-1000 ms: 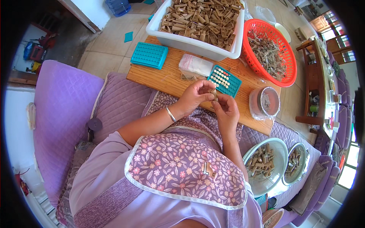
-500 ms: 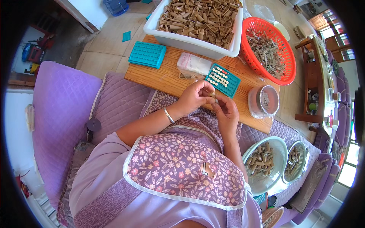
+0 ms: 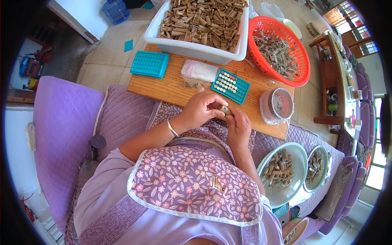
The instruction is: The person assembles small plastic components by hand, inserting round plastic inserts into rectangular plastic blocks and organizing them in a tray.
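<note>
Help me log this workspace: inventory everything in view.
held piece: one, tan, centre
table: one, brown, ahead
tub: one, white, upper middle
pieces: many, tan, in tub
basket: one, red, right of tub
tray stack: one, teal, table's left
bundle: one, white, between trays
disc tray: one, teal, beside bundle
round container: one, pinkish, table's right
basin: one, greenish, lower right
small basket: one, greenish, beside basin
jug: one, blue, upper left
cushion: one, purple, far left
apron: one, purple, worn
left hand: one, on held piece
right hand: one, likewise
</note>
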`<action>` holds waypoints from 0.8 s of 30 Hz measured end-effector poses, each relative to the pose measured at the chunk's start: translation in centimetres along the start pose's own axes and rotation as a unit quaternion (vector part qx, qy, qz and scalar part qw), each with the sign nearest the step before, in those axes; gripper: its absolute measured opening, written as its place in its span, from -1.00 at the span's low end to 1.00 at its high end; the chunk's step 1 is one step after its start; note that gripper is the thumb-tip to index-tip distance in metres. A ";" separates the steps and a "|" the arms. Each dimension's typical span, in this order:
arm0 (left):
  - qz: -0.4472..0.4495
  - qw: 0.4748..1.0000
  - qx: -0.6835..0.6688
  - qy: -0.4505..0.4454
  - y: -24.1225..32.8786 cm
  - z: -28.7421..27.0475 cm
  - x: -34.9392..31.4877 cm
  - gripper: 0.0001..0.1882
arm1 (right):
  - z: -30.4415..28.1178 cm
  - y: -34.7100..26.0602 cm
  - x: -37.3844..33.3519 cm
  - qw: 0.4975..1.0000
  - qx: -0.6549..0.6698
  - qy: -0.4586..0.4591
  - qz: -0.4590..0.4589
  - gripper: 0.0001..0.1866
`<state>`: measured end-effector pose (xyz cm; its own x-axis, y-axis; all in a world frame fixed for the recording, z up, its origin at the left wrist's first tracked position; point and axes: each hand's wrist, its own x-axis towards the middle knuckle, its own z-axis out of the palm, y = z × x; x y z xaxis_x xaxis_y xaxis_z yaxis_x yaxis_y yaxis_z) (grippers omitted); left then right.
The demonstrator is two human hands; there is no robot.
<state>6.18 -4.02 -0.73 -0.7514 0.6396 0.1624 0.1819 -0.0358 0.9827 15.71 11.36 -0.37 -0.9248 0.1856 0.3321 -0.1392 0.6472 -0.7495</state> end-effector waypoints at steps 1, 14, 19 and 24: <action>0.006 1.000 0.000 -0.006 0.1 0.2 -0.2 -0.74 | 0.1 0.1 -0.2 1.000 -0.019 0.016 -0.016 -0.73; -0.167 0.857 -0.487 0.026 -1.3 0.9 0.2 -0.72 | -13.9 -13.2 3.3 0.923 0.208 -0.041 -0.320 -0.67; -0.184 0.821 -0.541 -0.006 -1.7 1.1 -0.5 -0.72 | -13.9 -15.6 3.1 0.739 0.548 -0.078 -0.385 -0.89; -0.187 0.811 -0.554 -0.006 -1.9 1.0 -1.3 -0.71 | -12.3 -15.0 2.1 0.741 0.580 -0.030 -0.336 -0.89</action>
<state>7.47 -4.03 -2.91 -0.6155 0.7715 -0.1610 -0.7439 -0.5014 0.4418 20.20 11.21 18.61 -0.5178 0.0527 0.8539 -0.7542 -0.4993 -0.4265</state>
